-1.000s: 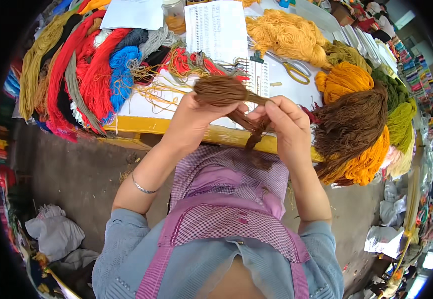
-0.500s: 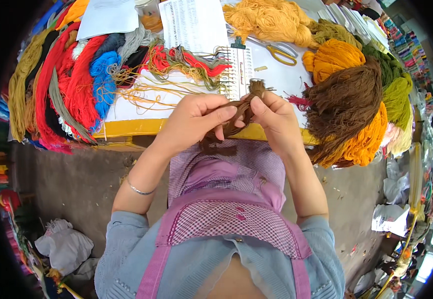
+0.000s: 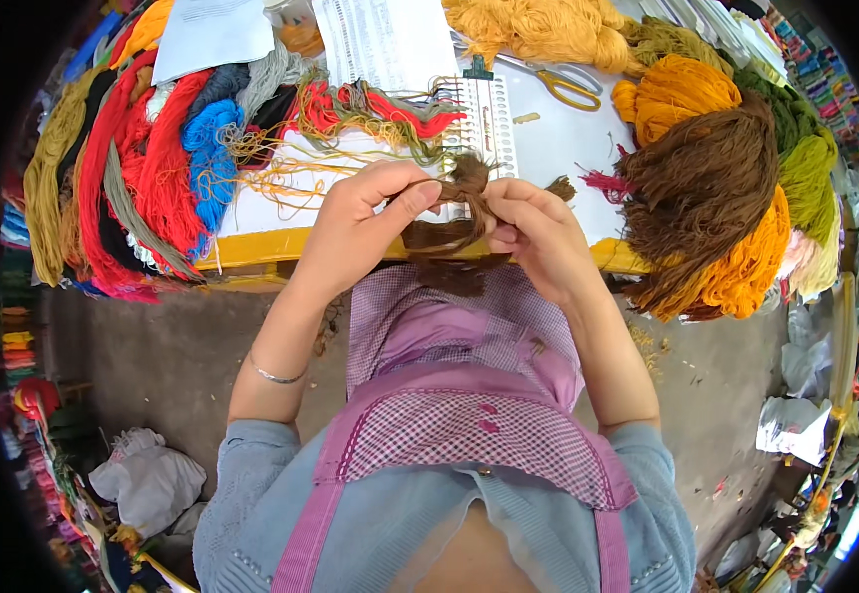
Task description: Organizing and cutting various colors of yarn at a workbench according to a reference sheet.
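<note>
Between my two hands, over the table's front edge, is a bundle of brown thread (image 3: 454,233) with loose ends hanging down and a tuft sticking up. My left hand (image 3: 375,217) pinches it between thumb and fingers on the left side. My right hand (image 3: 538,229) grips it at the right, fingers closed, and a short brown end pokes out beyond the knuckles. Just behind my hands lies a white spiral-bound notebook (image 3: 489,128) with a dark clip (image 3: 477,69). Tangled yellow threads (image 3: 296,183) lie beyond my left hand.
Red yarn hanks (image 3: 167,163) and a blue one (image 3: 210,148) heap at the left. Brown yarn (image 3: 706,188) and orange yarn (image 3: 681,94) pile at the right. Scissors (image 3: 570,89) lie behind the notebook, near printed sheets (image 3: 385,44). A white sack (image 3: 148,484) sits on the floor.
The brown bundle has been turned and spread between my hands, its loose ends now hanging lower. My left hand has shifted slightly left and up; my right hand has rotated inward.
</note>
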The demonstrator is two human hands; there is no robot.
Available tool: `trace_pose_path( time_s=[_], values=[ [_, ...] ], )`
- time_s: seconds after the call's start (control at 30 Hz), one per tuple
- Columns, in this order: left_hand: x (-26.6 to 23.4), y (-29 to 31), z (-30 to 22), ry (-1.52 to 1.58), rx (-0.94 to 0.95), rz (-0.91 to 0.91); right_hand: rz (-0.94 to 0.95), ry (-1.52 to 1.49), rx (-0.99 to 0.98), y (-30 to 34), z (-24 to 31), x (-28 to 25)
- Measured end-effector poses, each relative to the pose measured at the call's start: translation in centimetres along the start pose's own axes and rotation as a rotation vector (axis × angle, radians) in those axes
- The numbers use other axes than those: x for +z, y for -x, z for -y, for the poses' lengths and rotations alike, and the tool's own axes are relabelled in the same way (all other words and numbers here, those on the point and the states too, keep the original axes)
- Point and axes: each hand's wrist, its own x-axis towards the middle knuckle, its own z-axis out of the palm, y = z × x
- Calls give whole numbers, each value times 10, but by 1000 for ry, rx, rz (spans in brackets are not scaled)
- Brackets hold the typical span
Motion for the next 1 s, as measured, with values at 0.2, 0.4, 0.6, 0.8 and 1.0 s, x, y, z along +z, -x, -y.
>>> trace_pose_path(
  time_s=[0.2,0.4,0.6,0.8,1.0],
  values=[
    [8,5,1,49,-78,116,27,277,103,8,-6,-7],
    [-76,44,55,-415,-126,-284,38,456,-143,75,-5,-52],
    [-6,56,5,135,-48,565,173,517,21,77,8,-1],
    [48,23,16,1244,-319,144,244,954,125,85,5,5],
    [58,15,4,763,-181,149,-200,810,-368,50,-19,-1]
  ],
)
